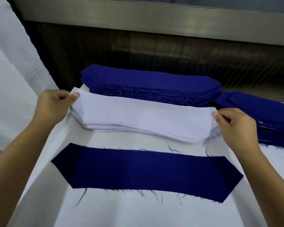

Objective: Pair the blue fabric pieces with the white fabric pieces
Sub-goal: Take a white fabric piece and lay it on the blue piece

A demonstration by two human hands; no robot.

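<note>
A stack of white fabric pieces (143,117) lies across the middle of the white-covered table (138,213). My left hand (53,104) pinches the left end of the top white piece, thumb on top. At the right end of that piece my right hand (234,126) pinches it. One single blue fabric piece (146,172) lies flat nearer to me, with frayed threads along its edges. Behind the white stack sits a thick stack of blue pieces (151,85).
A second pile of blue pieces (266,115) lies at the right edge of the table. A dark ribbed panel (154,51) under a metal ledge (138,15) runs along the back. White cloth (11,76) hangs at the left.
</note>
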